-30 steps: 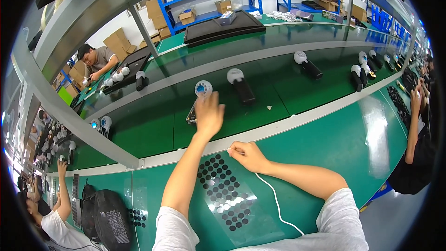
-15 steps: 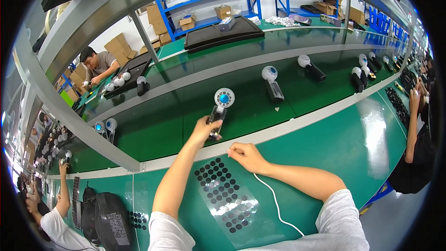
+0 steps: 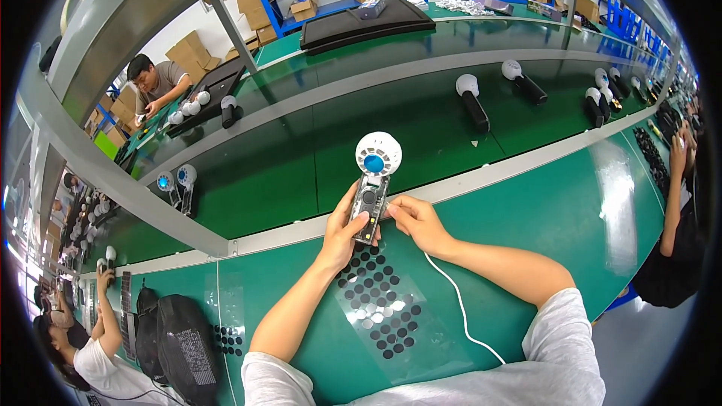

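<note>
My left hand [image 3: 344,229] is wrapped round the handle of a small handheld fan [image 3: 378,152], tilted up over the bench edge. The fan has a round white slotted head with a blue centre; its dark handle shows inner parts. My right hand [image 3: 425,227] is closed in a pinch against the handle's right side; what its fingertips hold, if anything, is too small to make out. A white cord [image 3: 460,304] runs from beneath my right wrist toward my body. Below my hands lies a clear sheet of round black stickers [image 3: 387,316].
Several similar fans, among them one dark-handled fan [image 3: 474,105], lie along the green conveyor [image 3: 271,180]. A metal post [image 3: 143,188] slants across the left. Black bags [image 3: 184,346] rest at left on the green bench [image 3: 519,218]. Co-workers sit on both sides and across.
My left hand has drawn the fan off the conveyor toward me, its handle now facing up. My right hand has moved right and up to meet the handle. Fans on the belt have shifted right.
</note>
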`<state>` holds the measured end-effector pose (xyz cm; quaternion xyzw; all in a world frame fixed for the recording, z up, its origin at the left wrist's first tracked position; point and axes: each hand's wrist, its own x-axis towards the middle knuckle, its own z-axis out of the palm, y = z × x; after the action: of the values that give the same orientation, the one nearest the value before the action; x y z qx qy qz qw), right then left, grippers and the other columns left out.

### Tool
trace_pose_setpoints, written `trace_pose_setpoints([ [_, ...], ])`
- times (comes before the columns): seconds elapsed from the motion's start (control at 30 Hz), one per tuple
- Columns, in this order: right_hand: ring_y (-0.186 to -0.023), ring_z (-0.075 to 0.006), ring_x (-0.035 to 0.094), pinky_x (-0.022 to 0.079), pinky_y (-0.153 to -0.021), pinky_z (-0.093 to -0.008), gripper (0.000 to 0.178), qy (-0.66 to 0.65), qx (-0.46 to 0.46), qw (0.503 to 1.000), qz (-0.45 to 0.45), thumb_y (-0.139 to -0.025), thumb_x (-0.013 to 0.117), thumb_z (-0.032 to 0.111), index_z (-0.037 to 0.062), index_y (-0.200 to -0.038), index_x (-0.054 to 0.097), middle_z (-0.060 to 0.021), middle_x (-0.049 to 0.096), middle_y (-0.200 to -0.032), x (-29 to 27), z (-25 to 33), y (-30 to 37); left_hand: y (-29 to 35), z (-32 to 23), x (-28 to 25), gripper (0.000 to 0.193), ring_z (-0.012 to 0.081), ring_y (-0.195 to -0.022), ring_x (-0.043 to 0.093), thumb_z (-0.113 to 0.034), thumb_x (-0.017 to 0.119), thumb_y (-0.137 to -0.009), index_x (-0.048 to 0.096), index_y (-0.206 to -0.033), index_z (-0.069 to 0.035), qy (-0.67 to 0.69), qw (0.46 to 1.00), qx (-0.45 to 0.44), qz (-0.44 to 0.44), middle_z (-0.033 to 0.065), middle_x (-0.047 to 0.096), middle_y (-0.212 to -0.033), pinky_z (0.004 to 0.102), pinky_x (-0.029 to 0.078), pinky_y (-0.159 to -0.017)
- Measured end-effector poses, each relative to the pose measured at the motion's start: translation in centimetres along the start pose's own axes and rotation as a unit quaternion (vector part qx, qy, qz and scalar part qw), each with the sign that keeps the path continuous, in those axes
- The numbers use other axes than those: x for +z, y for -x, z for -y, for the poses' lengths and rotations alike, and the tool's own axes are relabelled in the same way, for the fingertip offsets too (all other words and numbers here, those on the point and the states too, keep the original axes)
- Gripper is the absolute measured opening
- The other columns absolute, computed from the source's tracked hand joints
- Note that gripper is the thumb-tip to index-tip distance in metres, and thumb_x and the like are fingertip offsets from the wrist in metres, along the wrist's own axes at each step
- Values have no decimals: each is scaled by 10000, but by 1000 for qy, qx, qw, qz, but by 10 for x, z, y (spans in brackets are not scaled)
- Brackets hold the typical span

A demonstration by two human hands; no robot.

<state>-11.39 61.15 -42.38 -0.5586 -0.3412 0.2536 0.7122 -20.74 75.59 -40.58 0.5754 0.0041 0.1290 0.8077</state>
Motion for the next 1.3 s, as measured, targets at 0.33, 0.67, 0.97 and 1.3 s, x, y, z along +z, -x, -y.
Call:
trace_pose_setpoints([
  [0.33,-506,-48,345,258,-462,-179,159,65,-1,998,27,-883,502,122,22,-791,584,20,478,-594,-8,-3,-2,3,-7,-3,670,167,-642,550,-26,530,-800,230,-1396,-86,-98,994,-3,46,174,499,-1149,236,463,-497],
  [0.67,-483,-65,342,266,-449,-216,178,86,-19,996,20,-844,517,128,10,-725,578,10,483,-553,-8,-2,-2,-27,-24,-9,700,169,-731,549,-18,578,-773,262,-1390,-120,-245,968,-46,21,150,507,-1124,236,472,-554],
  [0.97,-468,-77,348,286,-462,-218,182,142,-14,989,44,-836,530,148,9,-728,577,6,481,-525,-5,12,6,-93,16,-20,556,347,-1246,321,-223,594,-815,399,-1326,-121,-733,666,112,-79,167,452,-1266,435,290,-1020],
  [1.3,-486,-48,333,259,-461,-193,157,168,-53,983,42,-849,546,133,27,-742,590,35,477,-559,-4,7,6,-22,-29,-152,498,385,-1289,224,-166,601,-778,449,-1240,-55,-738,566,195,-311,173,350,-1333,448,282,-1022],
])
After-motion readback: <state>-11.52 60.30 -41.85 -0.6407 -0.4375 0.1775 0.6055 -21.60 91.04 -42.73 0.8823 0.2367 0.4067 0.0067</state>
